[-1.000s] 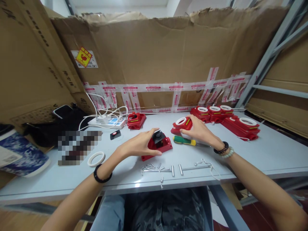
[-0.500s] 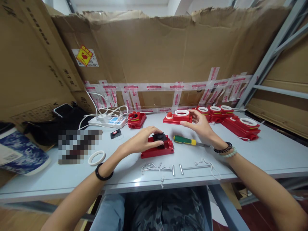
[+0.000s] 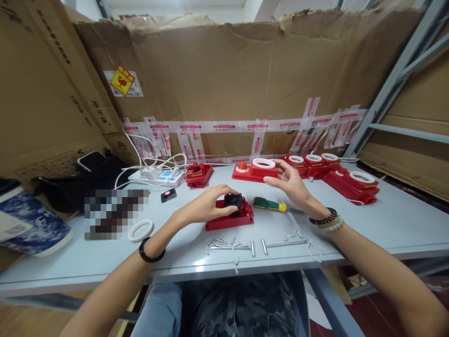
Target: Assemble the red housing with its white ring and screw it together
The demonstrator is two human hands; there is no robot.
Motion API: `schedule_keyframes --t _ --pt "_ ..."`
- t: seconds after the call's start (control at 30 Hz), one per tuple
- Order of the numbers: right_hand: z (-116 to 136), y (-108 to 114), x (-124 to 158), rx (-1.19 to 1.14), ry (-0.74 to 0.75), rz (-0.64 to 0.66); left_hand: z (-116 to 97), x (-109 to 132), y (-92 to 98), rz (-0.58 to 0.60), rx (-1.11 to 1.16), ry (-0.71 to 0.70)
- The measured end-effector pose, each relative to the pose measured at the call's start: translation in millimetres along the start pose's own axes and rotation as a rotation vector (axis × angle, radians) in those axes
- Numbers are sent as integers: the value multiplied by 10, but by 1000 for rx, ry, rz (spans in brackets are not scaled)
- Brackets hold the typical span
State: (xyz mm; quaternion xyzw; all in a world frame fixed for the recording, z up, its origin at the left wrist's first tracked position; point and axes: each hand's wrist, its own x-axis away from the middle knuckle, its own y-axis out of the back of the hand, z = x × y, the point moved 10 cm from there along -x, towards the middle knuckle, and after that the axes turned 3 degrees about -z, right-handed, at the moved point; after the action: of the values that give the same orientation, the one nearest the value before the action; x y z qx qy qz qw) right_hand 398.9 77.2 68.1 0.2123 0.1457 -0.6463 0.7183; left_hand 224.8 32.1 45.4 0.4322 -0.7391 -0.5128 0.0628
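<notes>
My left hand (image 3: 210, 204) pinches a square black part (image 3: 233, 200) between thumb and fingers, over a red plastic housing (image 3: 228, 224) on the table. Whether the black part is seated in the housing I cannot tell. With thumb and fingers at its right end, my right hand (image 3: 293, 185) grips a red cover (image 3: 248, 177), which carries a white ring (image 3: 264, 163) and an orange-red knob. A green and yellow screwdriver (image 3: 269, 204) lies between the hands, its shaft partly behind my right wrist. Nearer me are loose screws (image 3: 220, 242) and two T-shaped metal rods (image 3: 284, 244).
More red housings with white rings (image 3: 361, 180) stand at the right and back right. Another red unit (image 3: 198, 175) sits beside a power strip (image 3: 157, 177) with white cables. At left are a white ring (image 3: 141, 230), a small black piece (image 3: 169, 194) and a blue patterned cup (image 3: 33, 220).
The red cover in my right hand has shifted a little left and tipped so more of its top shows. The black part under my left fingers has turned slightly.
</notes>
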Motion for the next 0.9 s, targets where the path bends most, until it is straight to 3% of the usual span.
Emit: schedule_keyframes --t 0.23,0.37,0.47,0.53,0.73,0.9 --pt "76 -226 102 -150 40 116 -29 17 62 5 -24 10" --pt "154 -372 154 -163 102 152 13 131 321 -21 -41 68" --pt "197 -543 178 -157 136 223 117 252 622 -180 -42 157" --pt "196 -668 194 -136 133 284 120 303 710 -245 4 156" --pt "135 -822 224 47 153 334 -186 236 432 -55 89 -3" --pt "125 -820 285 152 211 348 -117 165 242 -27 40 69"
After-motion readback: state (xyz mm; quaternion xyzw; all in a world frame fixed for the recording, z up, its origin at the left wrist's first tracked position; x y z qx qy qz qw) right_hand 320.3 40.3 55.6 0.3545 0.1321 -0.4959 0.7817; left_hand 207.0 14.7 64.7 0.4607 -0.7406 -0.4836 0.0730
